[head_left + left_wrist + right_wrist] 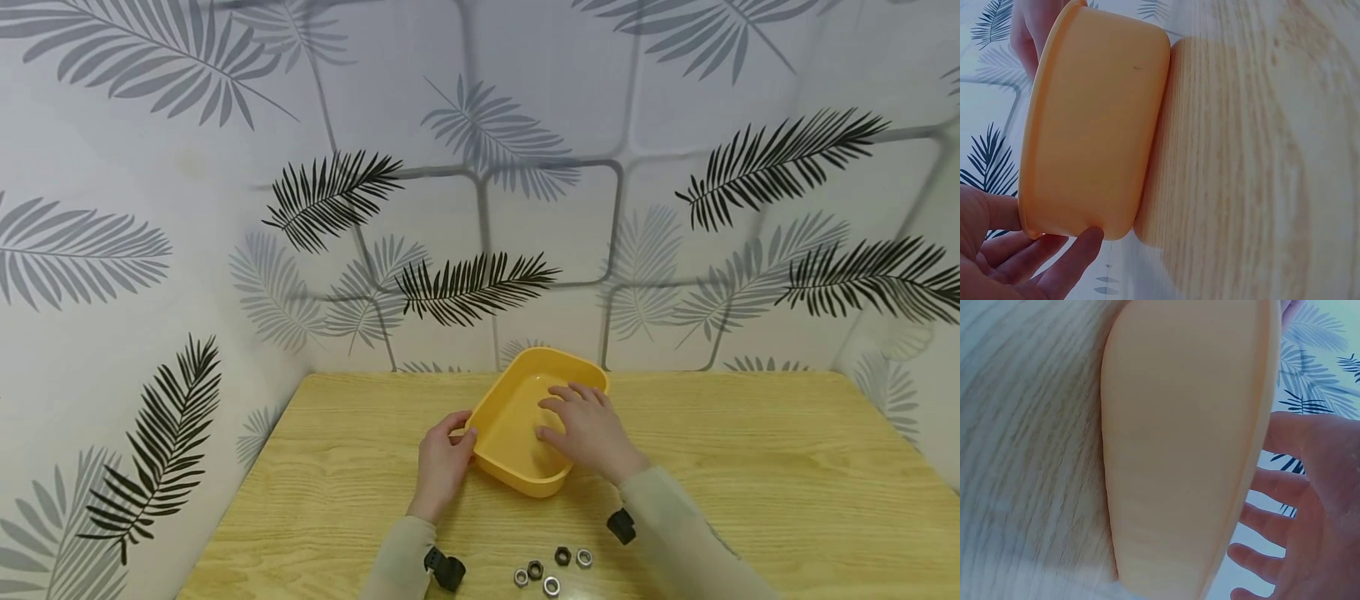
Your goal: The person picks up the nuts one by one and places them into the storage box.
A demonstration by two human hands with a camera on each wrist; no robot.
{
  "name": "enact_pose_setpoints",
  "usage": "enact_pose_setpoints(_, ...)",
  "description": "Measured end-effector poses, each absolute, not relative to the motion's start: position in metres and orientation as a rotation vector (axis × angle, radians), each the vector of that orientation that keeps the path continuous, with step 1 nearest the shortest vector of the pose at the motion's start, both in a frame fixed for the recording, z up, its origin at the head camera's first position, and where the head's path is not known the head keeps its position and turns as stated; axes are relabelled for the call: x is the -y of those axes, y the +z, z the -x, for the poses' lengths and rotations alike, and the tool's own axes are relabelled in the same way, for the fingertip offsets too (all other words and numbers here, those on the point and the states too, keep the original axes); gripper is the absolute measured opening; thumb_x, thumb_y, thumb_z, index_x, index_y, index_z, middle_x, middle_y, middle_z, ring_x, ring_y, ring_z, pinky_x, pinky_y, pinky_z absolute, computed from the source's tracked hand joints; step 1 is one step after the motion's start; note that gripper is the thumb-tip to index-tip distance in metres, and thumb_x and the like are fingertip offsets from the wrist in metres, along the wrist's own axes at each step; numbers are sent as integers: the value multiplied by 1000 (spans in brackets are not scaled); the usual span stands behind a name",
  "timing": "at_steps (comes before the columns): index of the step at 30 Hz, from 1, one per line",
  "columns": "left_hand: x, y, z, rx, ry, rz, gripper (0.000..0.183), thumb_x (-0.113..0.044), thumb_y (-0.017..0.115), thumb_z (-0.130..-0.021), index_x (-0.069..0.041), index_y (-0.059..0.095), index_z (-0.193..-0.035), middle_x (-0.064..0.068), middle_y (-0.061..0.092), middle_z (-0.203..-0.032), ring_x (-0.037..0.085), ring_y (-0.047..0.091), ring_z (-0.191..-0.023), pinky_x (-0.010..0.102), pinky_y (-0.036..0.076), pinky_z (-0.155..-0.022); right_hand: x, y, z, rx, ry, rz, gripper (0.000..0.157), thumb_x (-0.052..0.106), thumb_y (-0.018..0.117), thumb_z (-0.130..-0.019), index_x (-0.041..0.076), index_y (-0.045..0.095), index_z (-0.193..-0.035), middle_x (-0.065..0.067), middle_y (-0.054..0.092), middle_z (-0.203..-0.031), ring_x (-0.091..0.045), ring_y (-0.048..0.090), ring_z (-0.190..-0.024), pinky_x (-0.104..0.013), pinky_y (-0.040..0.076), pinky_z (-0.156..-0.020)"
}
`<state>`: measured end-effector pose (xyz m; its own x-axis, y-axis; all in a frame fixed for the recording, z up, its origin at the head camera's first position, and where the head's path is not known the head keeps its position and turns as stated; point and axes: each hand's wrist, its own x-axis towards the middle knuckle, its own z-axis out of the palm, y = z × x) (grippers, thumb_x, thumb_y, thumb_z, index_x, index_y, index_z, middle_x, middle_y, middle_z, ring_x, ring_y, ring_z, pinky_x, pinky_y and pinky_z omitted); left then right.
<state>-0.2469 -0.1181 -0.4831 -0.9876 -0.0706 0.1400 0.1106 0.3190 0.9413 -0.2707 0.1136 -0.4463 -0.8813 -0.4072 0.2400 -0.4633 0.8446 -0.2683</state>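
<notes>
A yellow plastic bin (525, 482) with rounded corners stands on the table, turned at an angle. My left hand (441, 467) holds its left corner, the thumb at the rim and the other fingers against the outer wall, as the left wrist view shows on the bin's side (1097, 125). Over the bin's right side reaches my right hand (592, 433), fingers spread and slightly bent, nothing in them. In the right wrist view that hand (1329, 506) appears beyond the bin's rim. Several hex nuts, among them a black nut (563, 556) and a silver nut (551, 587), lie in front of the bin.
The light wooden table (750, 467) reaches back to a wall (540, 225) with a leaf pattern. Another leaf-patterned wall (112, 333) runs along the left. Each wrist wears a black strap device (447, 572).
</notes>
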Motion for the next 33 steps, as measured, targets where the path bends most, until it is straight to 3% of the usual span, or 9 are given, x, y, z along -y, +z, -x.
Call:
enact_pose_setpoints(12,119,-486,249,2395,-1762,68,33,-8,60,-98,0,61,-130,18,62,-123,31,67,-95,39,59,-71,-121,-438,250,2763,456,-699,41,35,66,-93,9,67,-125,-14,54,-139,-42,41,-132,-64,28,-106)
enact_pose_setpoints(33,118,-486,248,2401,-1741,44,33,-9,61,-97,-1,62,-130,17,62,-123,28,67,-94,36,59,-71,-130,-426,215,2675,445,-729,39,37,68,-91,13,68,-122,-11,56,-137,-38,43,-131,-59,30,-106)
